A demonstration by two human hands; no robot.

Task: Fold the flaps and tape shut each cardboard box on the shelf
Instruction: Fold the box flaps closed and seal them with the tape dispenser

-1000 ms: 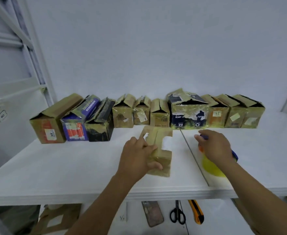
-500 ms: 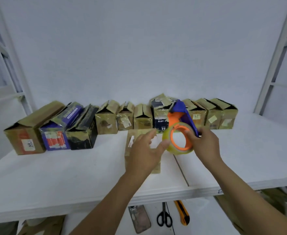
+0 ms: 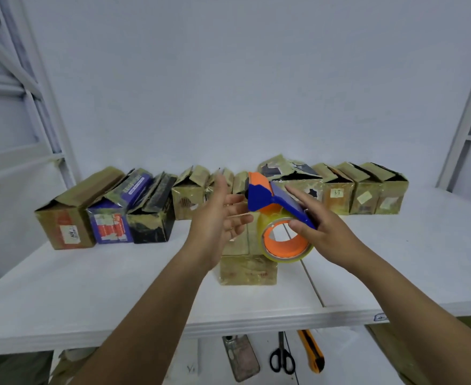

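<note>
I see right hand [image 3: 328, 229] gripping tape dispenser [image 3: 267, 194]; left hand [image 3: 218, 220] fingers spread, holding nothing (cardboard box [image 3: 248, 270] beneath).

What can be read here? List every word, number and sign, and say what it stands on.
"Y" and an unclear stroke: handwritten on the lower shelf.
Purple box: white print on its flap, too blurred.
Leftmost brown box: handwritten label, unreadable.
Labelled brown box right of the tape dispenser: two scrawled characters, unreadable.
Other stickers: too small.

Tape dispenser [image 3: 265, 194] and left hand [image 3: 217, 218] probably hide the front box [image 3: 248, 270] flaps.
</note>
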